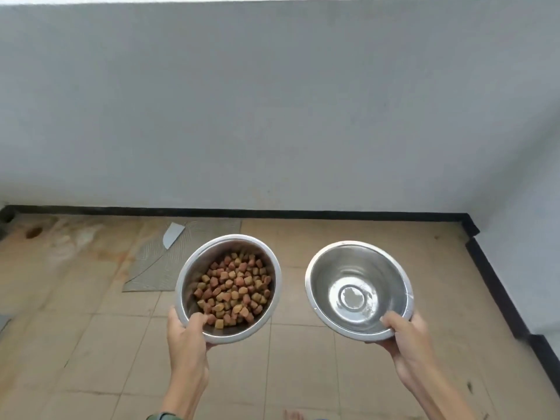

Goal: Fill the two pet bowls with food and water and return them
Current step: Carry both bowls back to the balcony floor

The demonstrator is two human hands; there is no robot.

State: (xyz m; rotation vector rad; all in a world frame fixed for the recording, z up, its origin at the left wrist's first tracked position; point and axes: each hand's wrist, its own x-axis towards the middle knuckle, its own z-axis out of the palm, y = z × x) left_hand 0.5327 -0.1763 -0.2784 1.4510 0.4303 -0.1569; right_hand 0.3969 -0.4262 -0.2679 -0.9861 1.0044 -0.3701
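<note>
The left hand (pixel 186 334) clamps the kibble bowl (pixel 228 287) at lower centre; the right hand (pixel 406 334) clamps the water bowl (pixel 359 291) beside it. Both are carried above the floor (pixel 303 374), the mat (pixel 181 256) lying ahead-left, nearer the left hand.

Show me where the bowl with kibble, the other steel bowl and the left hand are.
bowl with kibble (pixel 194 269): head view, inner steel wall.
other steel bowl (pixel 333 268): head view, inner wall.
left hand (pixel 186 331): head view, back of hand.

L hand (pixel 186 334): arm fwd, gripping | R hand (pixel 404 333): arm fwd, gripping
</note>
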